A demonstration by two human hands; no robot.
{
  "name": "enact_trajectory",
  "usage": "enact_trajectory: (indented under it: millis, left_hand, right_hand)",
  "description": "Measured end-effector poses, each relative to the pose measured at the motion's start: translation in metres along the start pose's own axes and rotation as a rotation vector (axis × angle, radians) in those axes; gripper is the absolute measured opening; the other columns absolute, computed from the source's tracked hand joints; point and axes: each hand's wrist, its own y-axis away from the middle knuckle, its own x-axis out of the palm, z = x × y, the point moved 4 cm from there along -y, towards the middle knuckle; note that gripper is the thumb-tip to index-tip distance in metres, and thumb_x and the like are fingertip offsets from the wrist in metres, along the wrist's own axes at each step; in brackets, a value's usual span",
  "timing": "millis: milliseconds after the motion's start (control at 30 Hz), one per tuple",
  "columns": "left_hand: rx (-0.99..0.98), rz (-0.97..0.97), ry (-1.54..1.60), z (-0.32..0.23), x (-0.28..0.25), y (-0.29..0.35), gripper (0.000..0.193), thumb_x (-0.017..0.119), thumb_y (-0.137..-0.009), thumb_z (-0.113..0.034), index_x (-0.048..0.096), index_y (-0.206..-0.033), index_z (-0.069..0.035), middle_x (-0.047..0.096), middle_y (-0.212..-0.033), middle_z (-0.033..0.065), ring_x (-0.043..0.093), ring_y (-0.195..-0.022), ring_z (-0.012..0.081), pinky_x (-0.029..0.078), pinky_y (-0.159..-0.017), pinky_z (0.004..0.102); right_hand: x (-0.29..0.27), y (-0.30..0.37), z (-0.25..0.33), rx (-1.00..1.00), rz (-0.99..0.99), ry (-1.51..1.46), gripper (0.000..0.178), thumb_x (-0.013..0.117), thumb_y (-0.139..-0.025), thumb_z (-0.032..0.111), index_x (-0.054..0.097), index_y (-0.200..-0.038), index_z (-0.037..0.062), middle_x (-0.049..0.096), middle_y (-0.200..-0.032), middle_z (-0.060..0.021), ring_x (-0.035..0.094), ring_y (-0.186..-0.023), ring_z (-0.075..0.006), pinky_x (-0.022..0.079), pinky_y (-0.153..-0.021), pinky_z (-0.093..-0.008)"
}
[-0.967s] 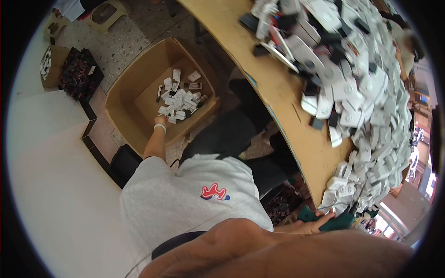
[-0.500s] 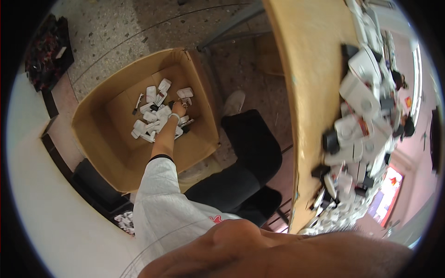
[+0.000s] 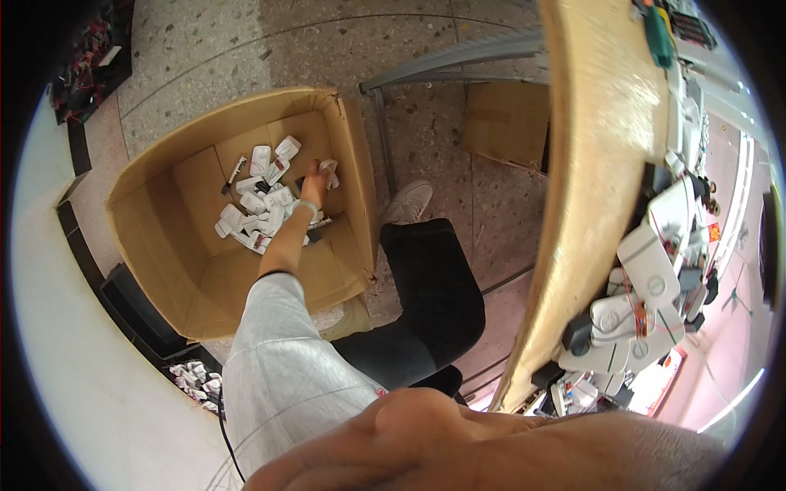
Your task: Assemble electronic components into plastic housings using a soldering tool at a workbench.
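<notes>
My left hand [image 3: 313,188] reaches down into a large cardboard box [image 3: 168,282], with a pale band around the wrist. Its fingers are closed on a white plastic casing [image 3: 329,173] near the box's right wall; the grip is partly hidden by the hand. Beside and below the hand lies a loose heap of white plastic casings [image 3: 258,214], some with dark parts and thin wires. A narrow black-and-white strip [image 3: 235,173] rests at the heap's left edge. My right hand is out of the picture.
To the right stands a table [image 3: 602,164] bearing a pile of white casings [image 3: 651,266] with black parts and wires, plus a green-handled tool [image 3: 657,37]. Metal table legs [image 3: 458,59] and another cardboard box [image 3: 508,123] are beyond my foot [image 3: 409,202]. Dark containers sit at far left.
The view has shifted, so the table appears farther right. Inside the box, my left hand has closed on the white casing at the right, which now stands more upright.
</notes>
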Motion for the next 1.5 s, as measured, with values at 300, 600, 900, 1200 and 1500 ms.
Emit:
enact_trajectory:
  millis: [300,600,900,1200,1500]
  left_hand:
    - [0.172,-0.87,0.514,-0.097,-0.239,0.167,0.028,0.058,-0.078,0.011,0.065,-0.102,-0.001,0.056,-0.13,0.0161,0.058,-0.118,0.0328,0.047,-0.099,0.0391]
    - [0.784,-0.545,0.992,-0.334,-0.43,0.304,0.041,0.041,-0.083,0.017,0.06,-0.117,0.004,0.059,-0.133,0.0121,0.056,-0.122,0.0206,0.04,-0.108,0.0325]
    - [1.387,0.506,0.378,-0.608,-0.316,0.399,0.049,0.039,-0.075,0.014,0.063,-0.115,-0.001,0.066,-0.12,0.0068,0.059,-0.111,0.0152,0.045,-0.1,0.0292]
    - [1.657,0.436,0.071,-0.699,-0.089,0.462,0.037,0.049,-0.069,0.015,0.06,-0.103,0.003,0.061,-0.11,0.0245,0.057,-0.107,0.0457,0.048,-0.093,0.048]
    - [1.875,0.938,-0.057,-0.673,-0.099,0.496,0.026,0.057,-0.076,0.015,0.056,-0.1,0.003,0.04,-0.151,0.0191,0.033,-0.145,0.0417,0.038,-0.113,0.0457]
  right_hand:
    - [-0.175,-0.009,-0.005,0.03,0.058,-0.091,0.021,0.073,-0.092,0.018,0.065,-0.106,0.0048,0.065,-0.094,-0.0022,0.05,-0.066,-0.0089,0.042,-0.057,-0.0223]
    - [-0.251,0.024,-0.018,0.133,-0.096,-0.324,0.022,0.072,-0.092,0.012,0.065,-0.111,0.0032,0.065,-0.097,-0.0017,0.05,-0.067,-0.0082,0.042,-0.058,-0.0222]
    - [-0.258,0.044,-0.026,0.209,0.041,-0.533,0.017,0.067,-0.094,0.002,0.064,-0.109,-0.0022,0.065,-0.097,-0.0083,0.052,-0.06,-0.0092,0.041,-0.053,-0.0251]
    - [-0.267,0.049,-0.032,0.272,0.049,-0.565,0.02,0.063,-0.097,0.004,0.058,-0.115,-0.0026,0.065,-0.098,-0.0106,0.053,-0.058,-0.0101,0.042,-0.054,-0.0241]
    - [-0.258,0.042,-0.057,0.346,0.068,-0.599,0.024,0.063,-0.095,-0.001,0.056,-0.117,-0.003,0.063,-0.104,-0.0138,0.054,-0.056,-0.0104,0.045,-0.052,-0.0241]
